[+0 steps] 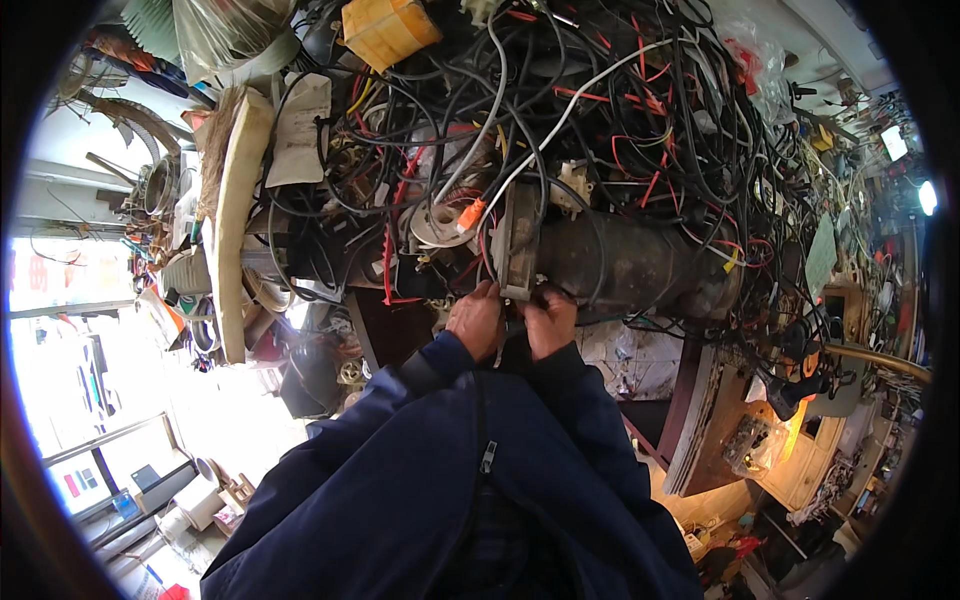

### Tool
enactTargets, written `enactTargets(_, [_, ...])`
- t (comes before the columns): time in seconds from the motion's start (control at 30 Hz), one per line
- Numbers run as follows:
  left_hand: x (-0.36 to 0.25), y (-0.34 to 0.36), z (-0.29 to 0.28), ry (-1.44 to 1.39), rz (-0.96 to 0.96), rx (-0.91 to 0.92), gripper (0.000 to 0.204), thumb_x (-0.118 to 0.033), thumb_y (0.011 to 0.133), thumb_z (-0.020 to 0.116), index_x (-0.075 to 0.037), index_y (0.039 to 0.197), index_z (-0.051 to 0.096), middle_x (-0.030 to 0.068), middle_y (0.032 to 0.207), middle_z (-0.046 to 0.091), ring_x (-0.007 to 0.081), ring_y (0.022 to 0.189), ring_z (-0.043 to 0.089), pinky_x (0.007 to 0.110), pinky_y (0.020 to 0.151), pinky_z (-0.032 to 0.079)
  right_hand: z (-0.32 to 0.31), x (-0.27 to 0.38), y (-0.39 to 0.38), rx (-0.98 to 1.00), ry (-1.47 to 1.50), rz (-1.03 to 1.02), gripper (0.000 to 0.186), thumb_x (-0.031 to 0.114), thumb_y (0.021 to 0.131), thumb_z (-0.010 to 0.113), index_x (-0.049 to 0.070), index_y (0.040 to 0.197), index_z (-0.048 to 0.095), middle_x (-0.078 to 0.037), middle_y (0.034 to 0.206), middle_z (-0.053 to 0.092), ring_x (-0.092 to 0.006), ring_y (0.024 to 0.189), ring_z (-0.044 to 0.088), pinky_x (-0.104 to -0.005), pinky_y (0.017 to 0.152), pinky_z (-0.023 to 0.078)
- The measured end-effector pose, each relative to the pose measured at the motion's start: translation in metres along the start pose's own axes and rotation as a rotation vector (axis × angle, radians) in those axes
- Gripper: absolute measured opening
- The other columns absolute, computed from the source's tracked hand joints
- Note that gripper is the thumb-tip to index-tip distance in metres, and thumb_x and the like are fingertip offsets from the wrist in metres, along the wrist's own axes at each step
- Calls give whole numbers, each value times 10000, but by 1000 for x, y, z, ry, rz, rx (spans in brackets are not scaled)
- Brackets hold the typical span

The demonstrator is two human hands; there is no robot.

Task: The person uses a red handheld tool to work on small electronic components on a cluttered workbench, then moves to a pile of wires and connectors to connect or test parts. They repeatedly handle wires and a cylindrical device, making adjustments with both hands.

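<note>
Both my hands are side by side at the front of a tangled heap of cables. My left hand (476, 320) is closed, thumb and fingers pinched together by the lower left corner of a grey metal flange (516, 245). Close by on the other side, my right hand (550, 322) is also closed, its fingertips at the flange's lower right corner. Whatever lies between the fingertips is too small or hidden to make out. To the right of the flange extends a dark, grimy metal cylinder (640, 262). A white spool (440, 225) and an orange wire connector (471, 215) lie just beyond my left hand.
Black, white and red cables (580, 110) cover the bench. An orange-yellow block (390, 32) sits at the back, and a long cream foam-like strip (240, 220) stands at the left. On the right is a wooden drawer unit (805, 465). Bright windows (75, 340) are at far left.
</note>
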State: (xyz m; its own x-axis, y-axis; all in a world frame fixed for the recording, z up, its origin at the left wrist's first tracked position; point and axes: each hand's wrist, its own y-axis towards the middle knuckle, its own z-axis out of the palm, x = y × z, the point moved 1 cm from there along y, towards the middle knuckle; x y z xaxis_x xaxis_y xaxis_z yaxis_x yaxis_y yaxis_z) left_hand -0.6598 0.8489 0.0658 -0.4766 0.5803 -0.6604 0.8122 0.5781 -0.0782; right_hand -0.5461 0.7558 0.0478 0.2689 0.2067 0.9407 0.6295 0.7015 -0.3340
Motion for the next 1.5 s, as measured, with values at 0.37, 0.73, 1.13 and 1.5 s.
enactTargets(0.37, [4, -1, 2, 7, 40, -34, 254, -16, 751, 528, 48, 996, 547, 255, 924, 577, 444, 811, 596, 494, 709, 498, 5, 13, 1, 22, 30, -77, 84, -16, 807, 591, -32, 867, 647, 10, 747, 590, -56, 663, 495, -230, 576, 386])
enactTargets(0.73, [7, -1, 5, 12, 19, -13, 264, -16, 755, 525, 54, 1008, 550, 249, 936, 580, 442, 824, 602, 495, 718, 502, 4, 7, 5, -16, -4, -31, 128, 24, 786, 579, -65, 860, 634, -52, 732, 627, -89, 722, 541, -288, 666, 448])
enactTargets(1.13, [5, 0, 6, 17, -3, -3, 263, -27, 744, 539, 58, 992, 551, 249, 947, 585, 445, 826, 605, 491, 716, 507, 5, 12, -3, -13, 93, -5, 181, 12, 802, 572, -62, 943, 659, -56, 856, 673, -120, 770, 571, -294, 722, 465])
enactTargets(1.5, [1, -1, 3, 42, -10, 9, 255, -23, 730, 549, 61, 969, 584, 249, 958, 601, 432, 885, 602, 479, 750, 509, 8, 2, 3, -30, 153, -83, 128, 17, 801, 577, -68, 872, 641, -28, 789, 645, -83, 720, 541, -264, 665, 439])
